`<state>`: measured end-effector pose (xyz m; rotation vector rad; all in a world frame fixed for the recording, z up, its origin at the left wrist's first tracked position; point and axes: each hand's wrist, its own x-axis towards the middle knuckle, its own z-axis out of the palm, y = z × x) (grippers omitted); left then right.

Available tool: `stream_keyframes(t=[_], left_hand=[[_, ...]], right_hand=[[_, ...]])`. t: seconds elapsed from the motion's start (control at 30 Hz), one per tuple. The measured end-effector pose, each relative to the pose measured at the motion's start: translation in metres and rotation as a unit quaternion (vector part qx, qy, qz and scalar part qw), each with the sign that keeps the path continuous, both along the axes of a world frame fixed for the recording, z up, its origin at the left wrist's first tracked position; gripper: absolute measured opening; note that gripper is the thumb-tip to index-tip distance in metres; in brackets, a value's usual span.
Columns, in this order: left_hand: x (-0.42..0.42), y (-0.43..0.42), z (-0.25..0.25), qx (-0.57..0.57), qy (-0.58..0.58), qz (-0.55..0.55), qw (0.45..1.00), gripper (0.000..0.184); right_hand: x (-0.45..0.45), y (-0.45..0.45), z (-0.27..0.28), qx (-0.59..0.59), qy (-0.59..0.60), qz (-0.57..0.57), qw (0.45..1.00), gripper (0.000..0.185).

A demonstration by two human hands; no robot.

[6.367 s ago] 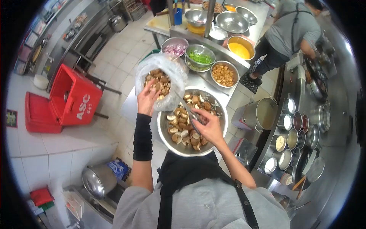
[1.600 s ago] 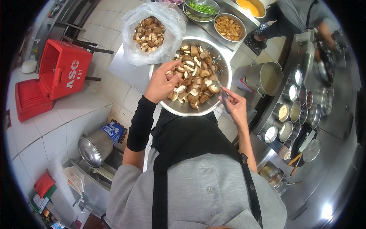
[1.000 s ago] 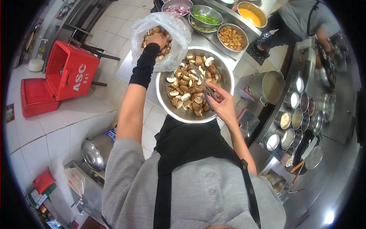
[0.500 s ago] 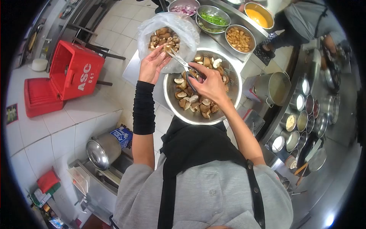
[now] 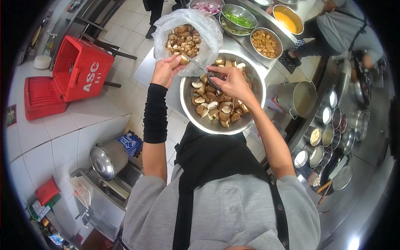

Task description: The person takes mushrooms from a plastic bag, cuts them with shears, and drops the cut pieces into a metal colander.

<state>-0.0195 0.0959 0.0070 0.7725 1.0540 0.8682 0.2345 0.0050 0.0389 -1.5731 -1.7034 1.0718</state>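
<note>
Pinched in the fingers of my left hand (image 5: 166, 71) is a brown mushroom (image 5: 183, 60) with a pale cut face, at the near edge of a clear plastic bag (image 5: 209, 35). My right hand (image 5: 234, 84) is closed round the dark handles of a pair of scissors (image 5: 214, 81). Their metal blades point left to the mushroom; whether they touch it I cannot tell. Inside the bag lie many brown mushrooms (image 5: 183, 38). Below my right hand stands a metal colander (image 5: 262, 100), holding cut mushroom pieces (image 5: 211, 105).
Bowls of chopped green vegetable (image 5: 237, 19), browned cubes (image 5: 265, 43) and orange liquid (image 5: 288, 21) stand beyond the colander. An open red cool box (image 5: 83, 79) is at left. Seasoning pots (image 5: 329, 134) line the right counter. Another person (image 5: 350, 29) works at upper right.
The scissor blades, spread apart before, now look drawn together. My right hand's fingers have curled in more. The mushroom is still in my left hand; the view has shifted slightly.
</note>
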Motion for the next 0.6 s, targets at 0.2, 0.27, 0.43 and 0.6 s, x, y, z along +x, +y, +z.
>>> stream_keyframes(t=[0.2, 0.27, 0.43, 0.6], left_hand=[[-0.002, 0.002, 0.005, 0.015, -0.047, 0.040, 0.998, 0.044], [0.011, -0.011, 0.015, 0.087, -0.002, 0.038, 0.995, 0.047], [0.036, -0.045, 0.033, 0.099, 0.056, -0.028, 0.993, 0.045], [0.052, -0.071, 0.011, 0.040, 0.078, -0.164, 0.983, 0.034]], right_hand=[[0.002, -0.024, -0.008, -0.063, 0.117, -0.085, 0.988, 0.046], [0.008, -0.036, 0.006, -0.084, 0.112, -0.064, 0.988, 0.047], [0.028, -0.065, 0.006, -0.124, 0.124, -0.024, 0.984, 0.051], [0.038, -0.090, 0.003, -0.085, 0.169, -0.053, 0.981, 0.049]])
